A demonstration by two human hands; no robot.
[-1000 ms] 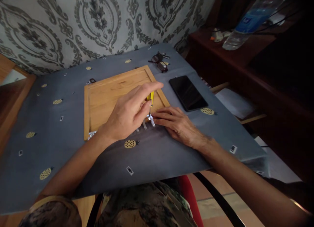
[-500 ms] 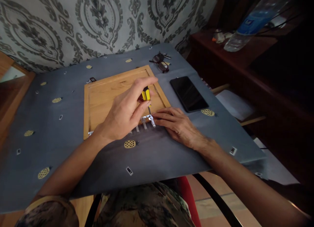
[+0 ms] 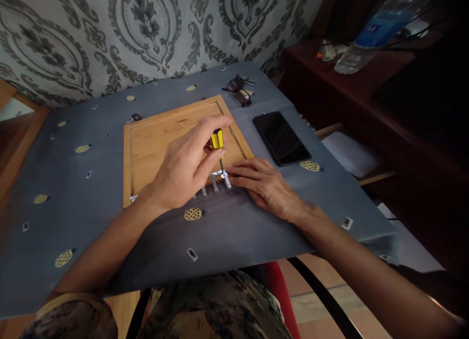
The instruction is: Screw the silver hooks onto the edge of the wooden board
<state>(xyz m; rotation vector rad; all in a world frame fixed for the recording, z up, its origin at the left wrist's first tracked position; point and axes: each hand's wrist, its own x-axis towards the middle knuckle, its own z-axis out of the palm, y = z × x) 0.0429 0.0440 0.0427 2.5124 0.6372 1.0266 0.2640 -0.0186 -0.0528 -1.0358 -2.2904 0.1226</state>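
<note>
Head view: mid-frame, my left hand point(image 3: 182, 170) grips a screwdriver point(image 3: 217, 140), its tip down at a metal hinge point(image 3: 226, 179) on the wooden board point(image 3: 157, 146). My right hand point(image 3: 269, 187) lies just right; whether it pinches the hinge, I cannot tell.

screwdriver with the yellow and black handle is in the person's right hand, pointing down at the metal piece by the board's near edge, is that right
Not quite: the head view shows the screwdriver in the left hand, not the right hand. Its handle is yellow and black, and it points down at the metal piece by the board's near edge.
</note>
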